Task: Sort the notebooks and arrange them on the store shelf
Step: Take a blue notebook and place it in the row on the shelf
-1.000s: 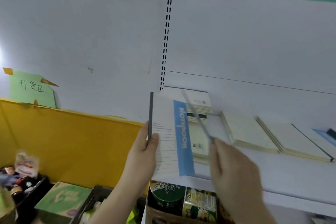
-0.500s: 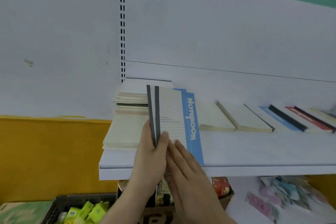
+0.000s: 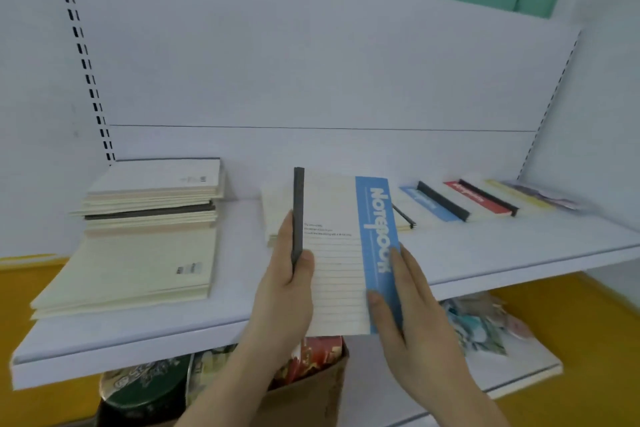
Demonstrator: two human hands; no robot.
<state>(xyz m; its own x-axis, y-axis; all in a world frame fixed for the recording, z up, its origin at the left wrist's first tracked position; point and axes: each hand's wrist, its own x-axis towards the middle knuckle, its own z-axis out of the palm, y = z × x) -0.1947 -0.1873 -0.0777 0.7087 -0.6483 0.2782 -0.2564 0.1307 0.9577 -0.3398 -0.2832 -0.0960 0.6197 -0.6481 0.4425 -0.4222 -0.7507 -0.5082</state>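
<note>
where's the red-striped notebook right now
In the head view the red-striped notebook lies flat on the white shelf toward the right, between the blue-striped notebook and a yellowish one.

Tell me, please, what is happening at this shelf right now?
A person is sorting notebooks onto a white shelf. The left hand grips a blue-striped notebook by its dark spine, holding it upright above the shelf's front edge, while the right hand lies with straight fingers against its blue edge. A tall stack of notebooks lies at the shelf's left, and a row of overlapping notebooks runs along the right.
</note>
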